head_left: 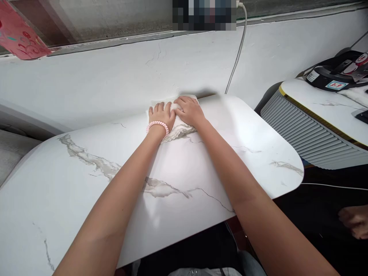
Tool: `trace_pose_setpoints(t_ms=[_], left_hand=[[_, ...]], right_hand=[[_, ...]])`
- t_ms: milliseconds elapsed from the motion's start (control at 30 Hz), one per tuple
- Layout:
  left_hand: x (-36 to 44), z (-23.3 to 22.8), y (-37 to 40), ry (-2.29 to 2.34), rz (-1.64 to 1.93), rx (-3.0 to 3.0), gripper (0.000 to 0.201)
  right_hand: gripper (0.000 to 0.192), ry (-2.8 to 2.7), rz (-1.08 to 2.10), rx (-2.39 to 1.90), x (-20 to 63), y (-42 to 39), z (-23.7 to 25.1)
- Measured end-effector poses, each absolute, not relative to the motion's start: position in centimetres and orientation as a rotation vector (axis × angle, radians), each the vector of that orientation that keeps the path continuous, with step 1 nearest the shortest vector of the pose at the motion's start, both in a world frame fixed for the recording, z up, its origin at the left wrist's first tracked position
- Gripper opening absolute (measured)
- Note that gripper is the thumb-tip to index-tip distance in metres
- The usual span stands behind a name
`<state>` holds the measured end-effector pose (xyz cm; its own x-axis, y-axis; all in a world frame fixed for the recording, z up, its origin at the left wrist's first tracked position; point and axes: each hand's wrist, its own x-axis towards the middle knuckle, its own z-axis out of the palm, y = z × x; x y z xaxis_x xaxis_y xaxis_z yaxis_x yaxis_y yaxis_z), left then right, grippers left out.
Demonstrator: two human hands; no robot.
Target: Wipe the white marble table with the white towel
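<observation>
Left hand (161, 115) and right hand (188, 111) are lying flat, fingers spread, pressing a white cloth (178, 128) at the marble table's (86, 184) far edge. Neither is gripping; the hands are hiding most of the cloth.

White cloth (178, 128) mostly hidden under both hands, pixelated patch (204, 14) unreadable, red paper (20, 34) cropped

A white folded cloth (176, 126) with layered off-white edges is seen on a white marble-patterned table (86, 180), which is crossed by grey and brownish veins. A pink coiled band (158, 125) is worn on the left wrist. The wall (100, 80) behind is painted white, with fine dark cracks. A white cable (238, 53) is seen against it. A grey ribbed cabinet (301, 130) is edged in gold beneath its white marbled top. A pinkish-red printed sheet (20, 34) is seen at the upper left.
</observation>
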<state>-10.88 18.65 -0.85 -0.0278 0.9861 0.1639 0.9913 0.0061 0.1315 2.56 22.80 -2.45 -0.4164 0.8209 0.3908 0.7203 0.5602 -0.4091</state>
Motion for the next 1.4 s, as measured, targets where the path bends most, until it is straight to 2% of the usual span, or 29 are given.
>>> trace_pose_setpoints(t_ms=[300,567,867,1067,1400], left_hand=[[-7.8,-0.6,14.1,-2.207,-0.314,-2.21,0.06],[-4.4,-0.2,6.5,-2.18,-0.309,-2.336,0.06],[-0.6,0.0,-1.8,-2.134,-0.173,-2.416,0.065],[0.9,0.4,-0.2,-2.122,-0.166,-2.463,0.065],[0.8,0.1,9.6,-2.178,-0.296,-2.445,0.064]], right_hand=[[0.044,-2.302,0.211,-1.274,5.8,18.0,-2.2],[0.042,-2.302,0.103,-1.34,9.7,9.4,-2.2],[0.043,-2.402,0.073,-1.185,15.2,1.6,-2.1],[0.039,-2.339,0.15,-1.159,17.1,3.6,-2.0],[0.035,-2.267,0.125,-1.238,16.2,13.9,-2.4]])
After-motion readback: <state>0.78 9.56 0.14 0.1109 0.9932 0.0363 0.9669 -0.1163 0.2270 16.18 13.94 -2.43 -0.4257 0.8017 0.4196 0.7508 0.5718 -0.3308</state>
